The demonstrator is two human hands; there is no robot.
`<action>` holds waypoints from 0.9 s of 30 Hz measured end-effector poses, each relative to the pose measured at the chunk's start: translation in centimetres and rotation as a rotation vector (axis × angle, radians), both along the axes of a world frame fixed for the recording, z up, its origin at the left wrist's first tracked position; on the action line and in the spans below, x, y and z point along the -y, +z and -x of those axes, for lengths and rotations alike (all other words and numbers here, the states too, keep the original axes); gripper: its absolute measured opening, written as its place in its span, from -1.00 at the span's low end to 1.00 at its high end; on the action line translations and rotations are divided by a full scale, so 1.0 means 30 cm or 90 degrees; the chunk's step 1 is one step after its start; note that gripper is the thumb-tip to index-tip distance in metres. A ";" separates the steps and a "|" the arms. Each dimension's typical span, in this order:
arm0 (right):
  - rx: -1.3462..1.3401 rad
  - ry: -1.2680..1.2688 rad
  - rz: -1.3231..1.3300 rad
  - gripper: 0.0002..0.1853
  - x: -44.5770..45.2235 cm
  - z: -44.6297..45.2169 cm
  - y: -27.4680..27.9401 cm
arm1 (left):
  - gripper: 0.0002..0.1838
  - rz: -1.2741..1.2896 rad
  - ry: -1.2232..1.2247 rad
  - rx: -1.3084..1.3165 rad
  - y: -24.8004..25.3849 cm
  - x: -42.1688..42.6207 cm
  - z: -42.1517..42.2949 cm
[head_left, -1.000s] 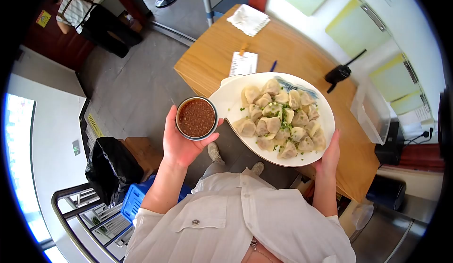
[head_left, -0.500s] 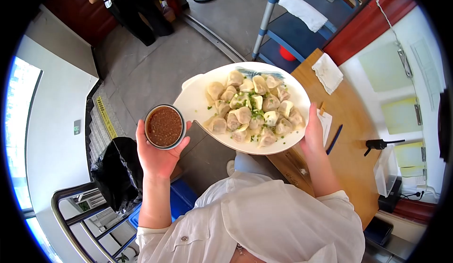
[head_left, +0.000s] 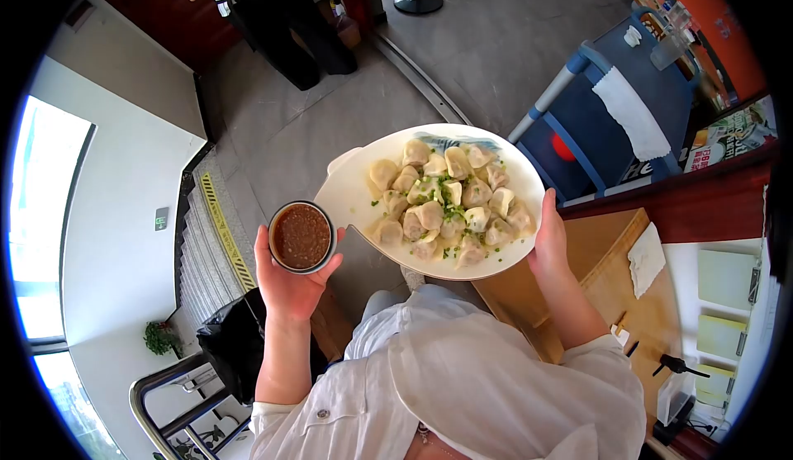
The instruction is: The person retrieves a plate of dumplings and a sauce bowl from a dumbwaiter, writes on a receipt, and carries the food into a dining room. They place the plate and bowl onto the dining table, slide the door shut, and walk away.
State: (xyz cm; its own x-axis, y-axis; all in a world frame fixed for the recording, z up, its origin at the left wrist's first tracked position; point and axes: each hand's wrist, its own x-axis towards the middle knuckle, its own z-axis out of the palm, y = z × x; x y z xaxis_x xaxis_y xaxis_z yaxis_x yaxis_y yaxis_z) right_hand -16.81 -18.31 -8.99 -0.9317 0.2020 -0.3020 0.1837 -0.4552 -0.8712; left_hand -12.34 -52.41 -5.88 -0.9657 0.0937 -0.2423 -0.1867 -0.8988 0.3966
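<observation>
A small round bowl of reddish-brown sauce (head_left: 302, 236) rests in my left hand (head_left: 291, 288), whose fingers curl around its sides. My right hand (head_left: 552, 241) grips the right edge of a white oval plate (head_left: 343, 192), with the thumb along the rim and the other fingers hidden beneath. Several dumplings (head_left: 429, 214) topped with chopped green onion lie on the plate. The plate's narrow left end is close beside the bowl, near my left fingertips.
At the right is a wooden table (head_left: 607, 282) with a white cloth (head_left: 646, 260) and a radio (head_left: 676, 365). Beyond it stands a blue cart (head_left: 636, 47). A person (head_left: 277, 18) in dark trousers stands at the upper left. Stairs (head_left: 206, 253), a black bag (head_left: 231, 344) and a metal railing (head_left: 157, 377) are at the left.
The view has turned, so the table has shifted right and down, while the cart and stairs show more. Both hands still hold the bowl and the plate.
</observation>
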 end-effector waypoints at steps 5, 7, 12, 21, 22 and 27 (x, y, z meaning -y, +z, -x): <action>0.027 -0.016 -0.026 -0.40 0.021 0.145 0.019 | -0.38 -0.025 -0.026 0.010 0.002 0.030 0.193; 0.040 -0.045 -0.035 -0.40 0.025 0.184 0.036 | -0.38 -0.043 -0.061 0.014 -0.002 0.029 0.266; 0.029 -0.098 -0.013 -0.40 -0.009 0.246 0.009 | -0.39 -0.054 -0.140 0.000 0.011 0.010 0.458; 0.010 -0.253 -0.024 -0.41 -0.026 0.345 -0.009 | -0.38 -0.014 -0.280 -0.020 0.021 -0.059 0.804; 0.009 -0.267 -0.019 -0.41 -0.027 0.359 -0.007 | -0.38 -0.014 -0.293 -0.021 0.022 -0.067 0.838; 0.069 -0.333 -0.034 -0.40 -0.041 0.442 0.047 | -0.38 -0.021 -0.313 -0.022 0.024 -0.119 0.971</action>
State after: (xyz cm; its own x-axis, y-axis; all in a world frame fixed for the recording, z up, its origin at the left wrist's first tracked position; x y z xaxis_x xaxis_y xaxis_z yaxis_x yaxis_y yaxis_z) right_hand -30.07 -17.07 -7.58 -0.6659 0.6491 -0.3677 0.0348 -0.4653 -0.8845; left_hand -41.46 -48.83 -5.15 -0.8125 0.5473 -0.2006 -0.5793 -0.7198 0.3826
